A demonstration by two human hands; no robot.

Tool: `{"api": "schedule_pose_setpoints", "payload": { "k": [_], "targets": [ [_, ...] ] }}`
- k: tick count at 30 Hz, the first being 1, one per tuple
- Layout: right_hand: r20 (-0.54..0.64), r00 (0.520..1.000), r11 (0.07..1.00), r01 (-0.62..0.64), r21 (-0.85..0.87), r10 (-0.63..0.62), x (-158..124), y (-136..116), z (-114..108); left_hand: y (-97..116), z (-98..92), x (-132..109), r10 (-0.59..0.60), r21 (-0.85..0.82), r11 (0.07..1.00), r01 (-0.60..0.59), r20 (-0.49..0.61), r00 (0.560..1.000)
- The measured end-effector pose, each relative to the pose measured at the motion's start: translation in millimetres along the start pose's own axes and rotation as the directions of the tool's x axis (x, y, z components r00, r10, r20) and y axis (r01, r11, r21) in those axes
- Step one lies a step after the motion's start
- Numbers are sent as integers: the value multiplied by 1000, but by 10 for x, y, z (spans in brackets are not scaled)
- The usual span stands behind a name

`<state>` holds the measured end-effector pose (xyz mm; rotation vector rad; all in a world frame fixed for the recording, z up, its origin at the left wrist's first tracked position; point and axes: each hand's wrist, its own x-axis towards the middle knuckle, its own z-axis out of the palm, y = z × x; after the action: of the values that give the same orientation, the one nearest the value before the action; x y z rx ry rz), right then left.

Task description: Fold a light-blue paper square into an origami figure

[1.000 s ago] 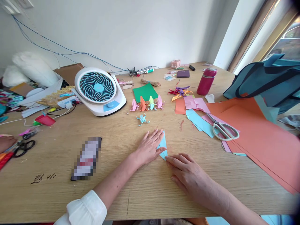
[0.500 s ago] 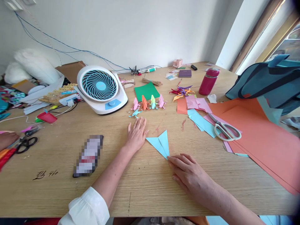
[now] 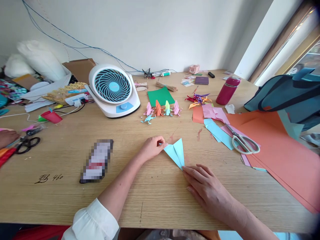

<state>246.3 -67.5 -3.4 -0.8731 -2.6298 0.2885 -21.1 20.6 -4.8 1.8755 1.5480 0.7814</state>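
A light blue folded paper (image 3: 175, 152), shaped like a pointed kite, lies flat on the wooden table (image 3: 140, 196). My left hand (image 3: 152, 148) has its fingers curled and pinches the paper's left corner. My right hand (image 3: 203, 185) lies flat with fingers spread, its fingertips pressing on the paper's near tip. Farther back stands a row of small folded paper figures (image 3: 162, 109), pink, orange and green, with a blue one in front of them.
A white and blue desk fan (image 3: 113, 90) stands at the back left. Grey scissors (image 3: 242, 141) lie on coloured paper scraps and big orange sheets (image 3: 282, 150) at right. A red bottle (image 3: 227, 90), a teal bag (image 3: 290, 93), a blurred flat object (image 3: 97, 161) and black scissors (image 3: 26, 144) are around.
My left hand first covered the blue paper, slid away toward the figures, then came back and pinched the paper's left corner. The small blue figure now sits closer to the row. My right hand stayed.
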Motion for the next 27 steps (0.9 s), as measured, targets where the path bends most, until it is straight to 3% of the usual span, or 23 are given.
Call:
{"api": "schedule_pose_setpoints", "payload": {
  "k": [4,7,10,20,23,25,27],
  "targets": [
    [-67,997,999,-34,-16,33,3,11,1,80,-9,-15,-67,-273,959,79,52,996],
    [-181,978,989,-120,-91,103,95,38,-13,190,18,-41,-104,-455,881,131,84,991],
    [-216,971,967,-149,-207,103,263,51,-57,306,43,-77,-137,-588,791,166,94,986],
    [-323,942,944,-182,-274,89,588,34,-73,337,-26,-86,-238,-826,487,283,187,953],
    [-393,903,972,-219,-80,171,583,147,-97,342,-62,-84,-241,-866,383,320,241,940],
    [-371,881,955,-248,165,292,577,209,-122,353,-72,-94,-209,-855,466,228,145,967],
    [-290,863,868,-279,411,414,575,253,-131,363,-68,-108,-113,-725,686,63,-21,993]
  ]
}}
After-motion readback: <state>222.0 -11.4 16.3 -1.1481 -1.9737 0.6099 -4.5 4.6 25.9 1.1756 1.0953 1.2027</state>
